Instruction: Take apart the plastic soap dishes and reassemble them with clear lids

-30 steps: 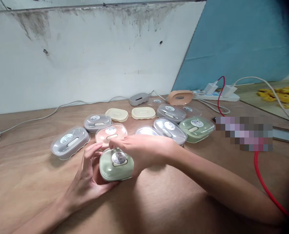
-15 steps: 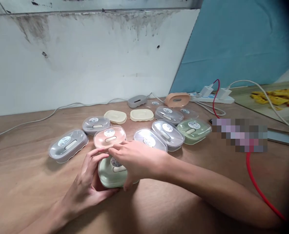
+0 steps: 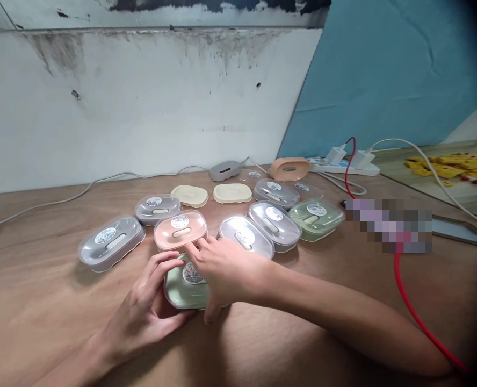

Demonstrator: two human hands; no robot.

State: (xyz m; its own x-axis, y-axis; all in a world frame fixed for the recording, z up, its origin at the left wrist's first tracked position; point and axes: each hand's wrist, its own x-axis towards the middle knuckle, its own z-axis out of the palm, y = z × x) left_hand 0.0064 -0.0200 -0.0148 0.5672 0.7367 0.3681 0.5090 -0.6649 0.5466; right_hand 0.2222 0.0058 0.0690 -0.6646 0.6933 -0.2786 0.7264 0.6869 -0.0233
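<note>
A green soap box (image 3: 184,290) with a clear lid and a round sticker rests on the table in front of me. My left hand (image 3: 144,306) curves round its left side, with the thumb along the near edge and the fingertips at the far edge. Over its right part lies my right hand (image 3: 226,269), fingers on the far rim and thumb on the near rim, hiding that end. Just beyond is a pink soap box (image 3: 168,228), and a pale grey soap box (image 3: 224,228) stands behind my right hand.
Farther back are more grey lidded boxes (image 3: 101,252), a green one (image 3: 323,228), two cream trays (image 3: 189,194), a grey shell (image 3: 225,170) and an orange shell (image 3: 289,167). A power strip (image 3: 369,169), a red cable (image 3: 407,301) and a phone-like slab (image 3: 460,231) lie rightward.
The view has shifted slightly. Both hands stay on the green soap box, with the right-hand fingers a little farther right along its far rim.
</note>
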